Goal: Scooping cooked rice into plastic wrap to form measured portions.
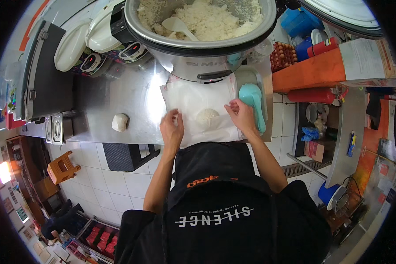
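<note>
A rounded mound of cooked rice (207, 118) lies on a stack of white wrapping paper (191, 95), its lower part under a folded-up edge of the paper. My left hand (172, 127) is at the left edge of the sheet, fingers curled; whether it pinches the paper is unclear. My right hand (240, 115) is at the right side, thumb and fingertips close together near the paper. Beyond the stack stands a large rice cooker (198, 61), open and full of rice, with a white rice paddle (178, 26) inside. A wrapped white bundle (119, 122) sits on the steel table to the left.
A turquoise scoop (250, 95) lies in a tray (263, 82) right of the paper. Smaller rice cookers (95, 62) and lidded steel containers (57, 128) stand left on the steel table (118, 89). Egg trays (282, 56) and a fire extinguisher (312, 95) are at right. A plastic stool (62, 167) stands on the floor.
</note>
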Available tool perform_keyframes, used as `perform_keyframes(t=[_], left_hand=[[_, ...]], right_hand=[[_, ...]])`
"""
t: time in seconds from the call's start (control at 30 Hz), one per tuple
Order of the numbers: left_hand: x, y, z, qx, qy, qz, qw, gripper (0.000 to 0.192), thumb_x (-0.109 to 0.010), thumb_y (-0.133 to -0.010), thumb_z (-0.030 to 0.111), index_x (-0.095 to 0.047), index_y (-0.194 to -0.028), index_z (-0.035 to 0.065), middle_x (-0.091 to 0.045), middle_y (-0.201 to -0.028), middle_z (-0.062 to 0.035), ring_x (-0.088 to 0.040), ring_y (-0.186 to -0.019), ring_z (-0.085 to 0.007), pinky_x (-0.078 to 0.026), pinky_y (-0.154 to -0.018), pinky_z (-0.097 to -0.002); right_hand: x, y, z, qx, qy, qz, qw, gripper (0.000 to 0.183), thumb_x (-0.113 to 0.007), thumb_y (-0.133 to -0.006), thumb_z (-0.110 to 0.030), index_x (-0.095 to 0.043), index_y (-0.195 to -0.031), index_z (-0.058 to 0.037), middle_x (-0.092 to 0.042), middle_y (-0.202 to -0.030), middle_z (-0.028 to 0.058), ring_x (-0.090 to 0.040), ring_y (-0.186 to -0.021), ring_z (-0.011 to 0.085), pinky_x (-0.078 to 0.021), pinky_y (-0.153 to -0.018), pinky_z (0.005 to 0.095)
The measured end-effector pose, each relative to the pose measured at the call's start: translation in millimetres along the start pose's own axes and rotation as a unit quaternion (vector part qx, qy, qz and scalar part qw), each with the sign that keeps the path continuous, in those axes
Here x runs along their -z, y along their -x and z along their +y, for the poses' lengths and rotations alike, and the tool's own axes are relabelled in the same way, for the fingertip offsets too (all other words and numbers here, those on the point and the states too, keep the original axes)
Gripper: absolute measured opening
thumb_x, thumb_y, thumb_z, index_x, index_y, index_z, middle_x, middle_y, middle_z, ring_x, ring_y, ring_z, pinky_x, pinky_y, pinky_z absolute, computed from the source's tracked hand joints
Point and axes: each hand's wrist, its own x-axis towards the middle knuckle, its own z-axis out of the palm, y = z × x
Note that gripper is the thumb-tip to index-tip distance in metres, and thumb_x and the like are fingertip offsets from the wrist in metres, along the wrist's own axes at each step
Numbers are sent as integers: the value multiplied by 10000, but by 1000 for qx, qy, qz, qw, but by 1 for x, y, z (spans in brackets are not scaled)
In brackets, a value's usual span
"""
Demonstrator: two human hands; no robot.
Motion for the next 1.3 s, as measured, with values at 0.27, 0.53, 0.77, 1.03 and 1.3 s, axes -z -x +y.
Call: perform_keyframes(t=[0.27, 0.53, 0.77, 1.03, 1.3], left_hand=[[4, -44, -7, -184, -220, -31, 957, 339, -732, -829, 161, -704, -1162, 108, -569, -1248, -133, -502, -1137, -340, -401, -947, -464], [10, -56, -4, -198, -61, -71, 976, 673, -768, -798, 190, -458, -1383, 70, -467, -1441, -146, -401, -1328, -409, -250, -1111, -539], [56, -70, 27, -262, -121, -157, 944, 188, -783, -779, 163, -741, -959, 195, -644, -947, 58, -512, -1136, -246, -246, -1045, -517], [40, 7, 43, -257, -142, -11, 956, 290, -745, -731, 38, -708, -980, 183, -570, -1220, 0, -516, -1139, -256, -319, -1008, -442], [-12, 84, 38, -305, -6, -89, 948, 384, -642, -764, -57, -653, -1141, 13, -662, -1195, -142, -639, -1122, -302, -542, -931, -388]], right_hand=[[-22, -27, -1, 352, 337, 57, 871, 298, -753, -767, -185, -699, -1038, -74, -476, -1440, 145, -416, -1317, 359, -347, -1060, 503], [11, -38, -7, 363, 182, -107, 907, 194, -743, -750, -182, -597, -831, -84, -564, -1343, 108, -447, -1309, 334, -333, -1073, 491], [36, -46, -48, 300, 180, -173, 921, 349, -812, -754, -247, -610, -964, -55, -605, -1301, 120, -540, -1238, 304, -430, -1007, 419], [-5, -53, -97, 497, 238, -231, 802, 606, -869, -643, -302, -625, -1140, -55, -636, -1129, 114, -586, -1149, 296, -462, -971, 440], [-6, -76, -86, 480, 351, -329, 733, 203, -753, -778, -215, -681, -840, -37, -685, -851, 167, -696, -825, 361, -546, -706, 467]])
